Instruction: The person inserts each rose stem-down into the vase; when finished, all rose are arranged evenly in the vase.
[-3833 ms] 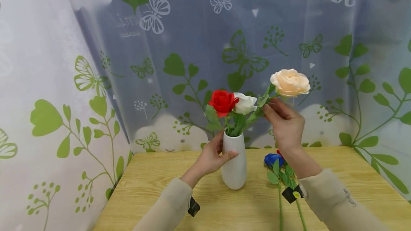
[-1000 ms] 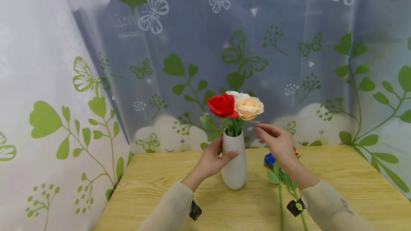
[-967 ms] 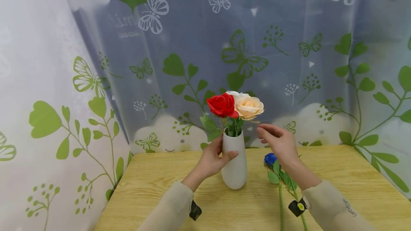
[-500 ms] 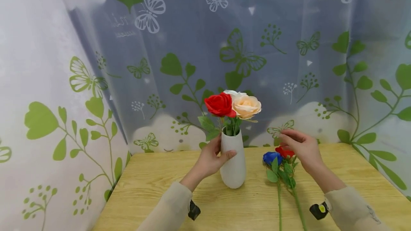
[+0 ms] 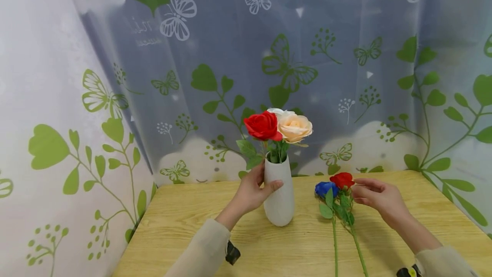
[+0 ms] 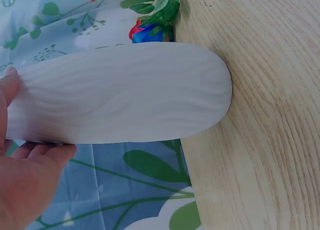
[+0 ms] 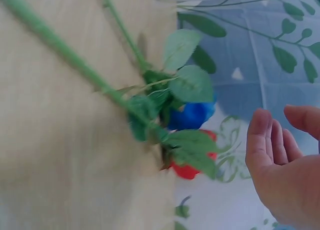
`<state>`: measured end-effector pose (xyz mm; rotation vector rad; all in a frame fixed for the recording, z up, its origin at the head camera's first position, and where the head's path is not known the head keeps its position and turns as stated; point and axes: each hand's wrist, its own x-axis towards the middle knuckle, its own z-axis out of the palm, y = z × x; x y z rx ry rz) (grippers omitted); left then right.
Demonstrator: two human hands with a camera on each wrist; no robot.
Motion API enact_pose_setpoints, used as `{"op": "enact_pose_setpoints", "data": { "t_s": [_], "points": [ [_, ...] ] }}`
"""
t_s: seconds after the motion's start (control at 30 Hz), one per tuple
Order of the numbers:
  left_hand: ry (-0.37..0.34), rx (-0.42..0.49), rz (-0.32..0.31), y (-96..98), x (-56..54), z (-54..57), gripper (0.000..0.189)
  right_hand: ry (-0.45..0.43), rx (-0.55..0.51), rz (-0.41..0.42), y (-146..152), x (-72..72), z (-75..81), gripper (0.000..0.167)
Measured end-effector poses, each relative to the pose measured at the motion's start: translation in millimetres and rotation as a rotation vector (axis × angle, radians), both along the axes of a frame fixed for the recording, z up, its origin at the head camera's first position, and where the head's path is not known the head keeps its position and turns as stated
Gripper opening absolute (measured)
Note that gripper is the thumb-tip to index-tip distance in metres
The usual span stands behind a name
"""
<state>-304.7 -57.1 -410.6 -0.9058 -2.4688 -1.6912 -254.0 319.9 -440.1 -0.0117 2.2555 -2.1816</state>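
one white vase (image 5: 278, 202): upright, the left hand (image 5: 250, 191) at its 9 o'clock, thumb across the front, fingers curled round the side, gripping it.
three roses in the vase: red rose (image 5: 262, 125) at 11 o'clock of its mouth, white rose (image 5: 279, 112) at 12, peach rose (image 5: 295, 128) at 1.
two roses lying on the wooden table (image 5: 177, 210), at the vase's 3 o'clock: blue rose (image 5: 326, 189), second red rose (image 5: 342, 180) just beside it at 2; stems toward 6 and 5.
one right hand (image 5: 378, 200): at the second red rose's 4 o'clock, fingertips near the bloom, fingers loosely bent, thumb apart, moderate gap between.
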Motion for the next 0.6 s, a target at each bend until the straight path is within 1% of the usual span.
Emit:
{"op": "enact_pose_setpoints", "data": {
  "t_s": [0.03,0.1,0.2,0.4,0.47,0.6],
  "points": [
    [0.0,-0.002,0.001,0.0,0.2,0.3,0.085,-0.016,0.014,0.004,2.2,1.1,-3.6,0.023],
    [0.003,-0.003,0.001,0.0,0.2,0.6,0.085,-0.041,0.038,0.013,5.9,2.9,-10.7,0.033],
    [0.002,-0.001,0.002,-0.4,0.7,1.1,0.084,-0.085,0.052,0.025,10.3,4.6,-22.1,0.047],
    [0.005,0.0,0.002,-0.5,0.7,0.9,0.084,-0.147,0.04,0.058,16.3,8.2,-44.8,0.052],
    [0.0,-0.005,0.004,-0.2,0.8,0.9,0.085,-0.149,0.064,0.074,16.5,10.3,-51.4,0.054],
    [0.0,-0.012,0.007,0.4,0.4,1.1,0.085,-0.153,0.125,0.071,14.0,13.1,-61.6,0.06]
  ]
}}
